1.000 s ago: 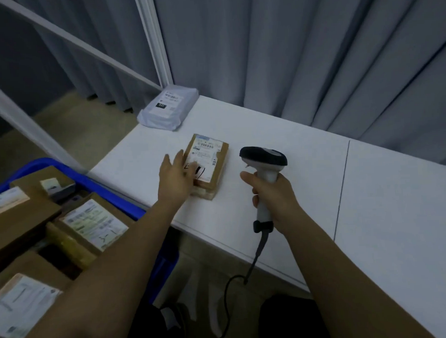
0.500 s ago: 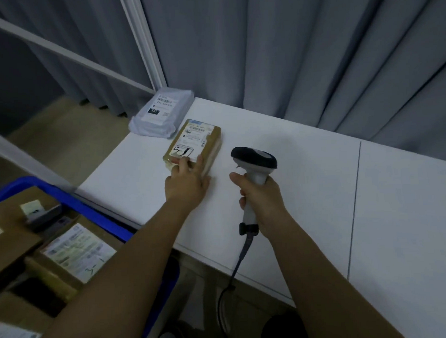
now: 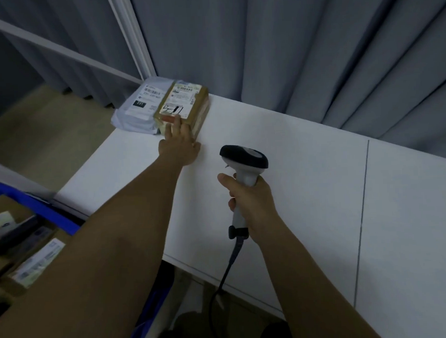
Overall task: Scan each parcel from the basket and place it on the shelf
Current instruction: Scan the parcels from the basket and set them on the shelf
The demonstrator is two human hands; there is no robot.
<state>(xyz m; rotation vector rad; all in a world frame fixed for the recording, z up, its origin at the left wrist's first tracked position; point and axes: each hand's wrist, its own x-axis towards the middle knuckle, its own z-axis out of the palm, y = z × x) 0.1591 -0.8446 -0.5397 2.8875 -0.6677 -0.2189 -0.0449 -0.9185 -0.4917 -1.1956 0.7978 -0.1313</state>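
Pushed by the flat-fingered left hand [image 3: 180,145], one brown parcel [image 3: 183,107] had slid to upper centre against one grey bag [image 3: 141,106], while the right hand [image 3: 251,203] gripped one scanner [image 3: 243,165].

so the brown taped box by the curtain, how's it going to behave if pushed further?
The brown taped box is flat and low, so it likely slides rather than tips. Glossy tape suggests it slips easily on the smooth white shelf. It partly overlaps the grey poly mailer, which may bunch or drag.
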